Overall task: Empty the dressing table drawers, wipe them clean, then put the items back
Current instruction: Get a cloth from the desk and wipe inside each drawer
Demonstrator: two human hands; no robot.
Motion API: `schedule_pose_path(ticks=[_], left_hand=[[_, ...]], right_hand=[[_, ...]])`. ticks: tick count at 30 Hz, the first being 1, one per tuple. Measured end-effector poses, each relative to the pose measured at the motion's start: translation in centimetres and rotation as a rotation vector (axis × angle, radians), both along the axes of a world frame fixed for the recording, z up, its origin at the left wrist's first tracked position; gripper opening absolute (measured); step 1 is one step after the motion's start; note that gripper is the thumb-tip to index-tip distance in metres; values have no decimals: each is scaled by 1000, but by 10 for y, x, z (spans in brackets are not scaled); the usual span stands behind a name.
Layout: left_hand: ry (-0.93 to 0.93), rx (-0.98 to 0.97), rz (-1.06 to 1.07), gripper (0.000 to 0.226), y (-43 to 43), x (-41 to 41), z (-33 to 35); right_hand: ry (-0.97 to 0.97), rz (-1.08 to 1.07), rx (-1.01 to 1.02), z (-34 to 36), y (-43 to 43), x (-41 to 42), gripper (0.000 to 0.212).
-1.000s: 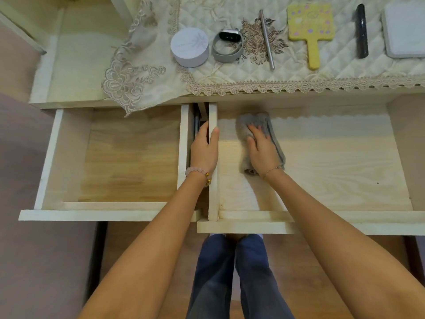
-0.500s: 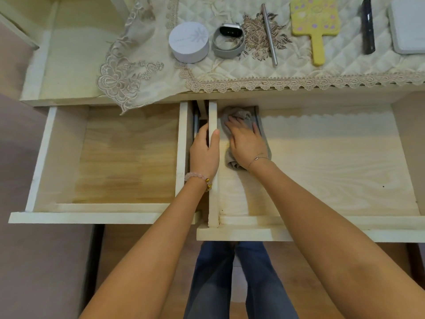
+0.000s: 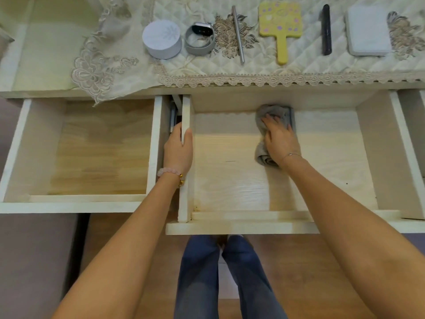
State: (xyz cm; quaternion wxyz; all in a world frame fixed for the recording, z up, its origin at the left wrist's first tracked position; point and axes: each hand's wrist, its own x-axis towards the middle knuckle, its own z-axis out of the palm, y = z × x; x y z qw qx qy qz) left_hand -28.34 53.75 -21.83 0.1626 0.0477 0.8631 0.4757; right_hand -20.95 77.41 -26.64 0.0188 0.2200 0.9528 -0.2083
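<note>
Two drawers of the dressing table stand pulled out with nothing in them but the cloth. In the right drawer [image 3: 230, 180], my right hand [image 3: 279, 139] presses a grey cloth [image 3: 273, 112] flat on the pale wooden bottom near the back wall. My left hand [image 3: 178, 149] grips the top of that drawer's left side wall, thumb inside. The left drawer [image 3: 92, 153] has a darker wooden bottom. On the quilted cover above lie a round white box [image 3: 162, 39], a grey smartwatch [image 3: 200, 39], a metal stick [image 3: 238, 34], a yellow hand mirror [image 3: 280, 24], a black tube [image 3: 326, 29] and a white case [image 3: 368, 31].
A lace-edged cloth [image 3: 96, 72] hangs over the table's front edge above the left drawer. My legs in blue jeans [image 3: 220, 277] stand below the right drawer's front. A mauve surface [image 3: 32, 261] fills the lower left.
My right hand has slid the grey cloth to the right along the back of the right drawer, away from its left corner. My left hand keeps its grip on the side wall.
</note>
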Motion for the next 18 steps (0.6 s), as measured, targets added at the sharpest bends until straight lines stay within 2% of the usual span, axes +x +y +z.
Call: schedule_pose_path(ticks=[7, 12, 18], left_hand=[[-18, -62, 34, 33, 6, 3, 7], [22, -98, 37, 30, 5, 7, 6], [52, -108, 61, 30, 3, 8, 5]], right_hand=[[20, -107, 5, 10, 63, 36, 47], [-25, -282, -4, 13, 114, 64, 45], [-48, -295, -82, 10, 117, 73, 48]])
